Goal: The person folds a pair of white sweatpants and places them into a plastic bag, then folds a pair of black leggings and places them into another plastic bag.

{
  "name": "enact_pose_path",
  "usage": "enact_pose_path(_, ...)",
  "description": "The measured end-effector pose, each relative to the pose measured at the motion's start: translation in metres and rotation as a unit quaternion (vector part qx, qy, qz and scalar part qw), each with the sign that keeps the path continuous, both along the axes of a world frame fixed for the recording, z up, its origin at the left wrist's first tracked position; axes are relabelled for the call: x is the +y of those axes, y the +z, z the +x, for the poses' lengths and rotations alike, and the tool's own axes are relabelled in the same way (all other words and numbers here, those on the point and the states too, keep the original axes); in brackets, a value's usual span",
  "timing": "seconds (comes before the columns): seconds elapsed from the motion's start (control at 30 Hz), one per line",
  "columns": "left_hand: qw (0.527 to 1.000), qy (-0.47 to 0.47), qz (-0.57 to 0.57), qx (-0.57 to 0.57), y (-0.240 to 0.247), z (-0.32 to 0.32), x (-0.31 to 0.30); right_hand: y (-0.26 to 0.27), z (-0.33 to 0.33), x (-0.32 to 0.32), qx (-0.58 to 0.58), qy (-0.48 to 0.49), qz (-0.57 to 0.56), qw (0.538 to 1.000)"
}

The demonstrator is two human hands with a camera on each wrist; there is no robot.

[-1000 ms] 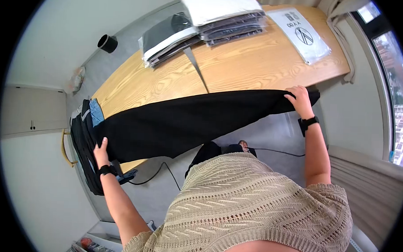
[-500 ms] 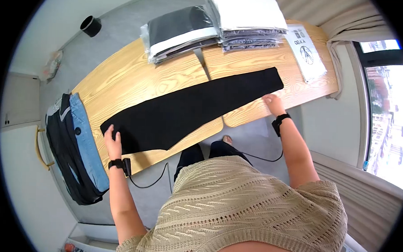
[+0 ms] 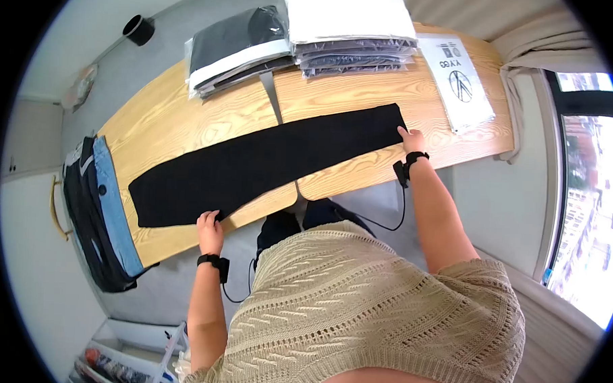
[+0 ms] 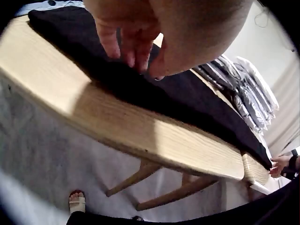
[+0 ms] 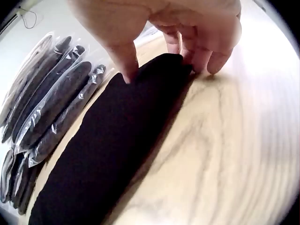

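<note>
A pair of black trousers point(image 3: 267, 160), folded lengthwise, lies flat across the wooden table point(image 3: 238, 125), its wide waist end to the left and narrow leg end to the right. My left hand point(image 3: 210, 232) pinches the cloth at the pointed crotch corner on the near edge; in the left wrist view its fingertips point(image 4: 131, 61) and thumb come down onto the fabric. At the leg's hem corner my right hand point(image 3: 412, 142) pinches the trousers, thumb point(image 5: 126, 70) on one side and fingers on the other in the right wrist view.
Plastic-bagged folded garments point(image 3: 244, 47) and a taller bagged stack point(image 3: 352, 38) stand along the far side. Right of them lies a white printed bag point(image 3: 457, 82). Blue jeans point(image 3: 110, 201) and dark clothes point(image 3: 89, 218) hang over the left end. A gap point(image 3: 270, 99) splits the tabletop.
The trousers have come down flat onto the table and shifted left in view. My left hand has moved from the waist end to the crotch corner; my right hand has taken the hem corner.
</note>
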State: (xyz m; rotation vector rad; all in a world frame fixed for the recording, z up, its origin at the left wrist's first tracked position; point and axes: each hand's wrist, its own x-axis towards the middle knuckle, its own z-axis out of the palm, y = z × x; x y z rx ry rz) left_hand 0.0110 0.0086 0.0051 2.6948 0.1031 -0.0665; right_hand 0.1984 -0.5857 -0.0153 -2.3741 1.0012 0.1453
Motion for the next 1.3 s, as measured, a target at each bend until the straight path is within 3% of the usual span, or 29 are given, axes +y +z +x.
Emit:
enact_pose_path(0.03,1.0,-0.003,0.009,0.0,-0.004,-0.004,-0.004,0.024,0.005,0.009,0.051,0.028,0.05,0.997)
enact_pose_path(0.07,1.0,0.004,0.01,-0.015,-0.003,-0.005,-0.012,0.016,0.012,0.004,0.061,0.073,0.018,0.995)
enact_pose_path(0.1,0.999,0.014,0.011,-0.03,-0.002,-0.007,-0.021,0.008,0.016,0.002,0.072,-0.019,0.111,0.991)
enact_pose_path(0.17,0.997,0.032,0.043,-0.048,0.003,-0.006,-0.036,-0.018,0.028,-0.017,0.099,-0.082,0.259,0.957)
enact_pose_path(0.27,0.993,0.061,0.083,-0.051,0.001,-0.001,-0.052,0.066,0.014,0.009,-0.033,0.013,0.406,0.913)
enact_pose_path(0.33,0.994,0.061,0.073,-0.049,-0.001,0.002,-0.058,0.07,0.023,-0.016,-0.02,0.158,0.307,0.938)
enact_pose_path(0.4,0.995,0.053,0.061,-0.052,0.002,0.007,-0.071,0.088,0.026,-0.033,-0.057,0.182,0.255,0.948)
enact_pose_path(0.47,0.996,0.043,0.048,-0.064,0.007,0.01,-0.084,0.089,0.035,-0.059,-0.17,0.168,0.218,0.946)
enact_pose_path(0.53,0.997,0.021,0.028,-0.07,0.011,0.012,-0.095,0.064,0.053,-0.104,-0.208,0.062,0.18,0.959)
enact_pose_path(0.57,0.997,0.022,0.03,-0.065,0.012,0.012,-0.099,0.033,0.062,-0.137,-0.218,0.012,0.052,0.975)
enact_pose_path(0.63,0.997,-0.02,0.04,-0.071,0.011,0.013,-0.104,0.027,0.064,-0.143,-0.19,0.006,-0.172,0.967)
enact_pose_path(0.67,0.996,-0.035,0.04,-0.066,0.01,0.014,-0.105,0.032,0.062,-0.126,-0.203,0.061,-0.16,0.964)
enact_pose_path(0.7,0.997,-0.035,0.041,-0.059,0.011,0.014,-0.108,0.054,0.05,-0.088,-0.223,0.129,-0.049,0.965)
enact_pose_path(0.77,0.993,-0.073,0.061,-0.074,0.017,0.018,-0.116,0.038,0.038,-0.037,-0.257,0.272,0.013,0.927)
enact_pose_path(0.8,0.992,-0.091,0.069,-0.055,0.012,0.019,-0.115,0.052,0.023,0.008,-0.212,0.291,0.061,0.931)
enact_pose_path(0.83,0.992,-0.092,0.068,-0.05,0.012,0.022,-0.117,0.048,0.012,0.042,-0.243,0.354,0.069,0.901)
enact_pose_path(0.87,0.987,-0.124,0.084,-0.048,0.016,0.025,-0.121,0.058,-0.002,0.079,-0.175,0.404,0.09,0.893)
enact_pose_path(0.9,0.981,-0.156,0.1,-0.048,0.016,0.028,-0.123,0.046,-0.015,0.107,-0.226,0.484,0.068,0.843)
enact_pose_path(0.97,0.975,-0.185,0.116,-0.043,0.005,0.032,-0.123,0.046,-0.039,0.16,-0.201,0.59,0.113,0.774)
enact_pose_path(1.03,0.965,-0.213,0.146,-0.045,-0.005,0.034,-0.124,0.039,-0.058,0.2,-0.202,0.69,0.069,0.692)
enact_pose_path(1.07,0.961,-0.215,0.166,-0.049,-0.008,0.035,-0.123,0.035,-0.062,0.215,-0.174,0.723,0.054,0.666)
enact_pose_path(1.13,0.964,-0.208,0.157,-0.059,-0.013,0.039,-0.123,0.03,-0.07,0.238,-0.178,0.73,0.043,0.659)
enact_pose_path(1.3,0.97,-0.2,0.112,-0.076,-0.015,0.045,-0.114,0.024,-0.078,0.257,-0.168,0.719,0.013,0.675)
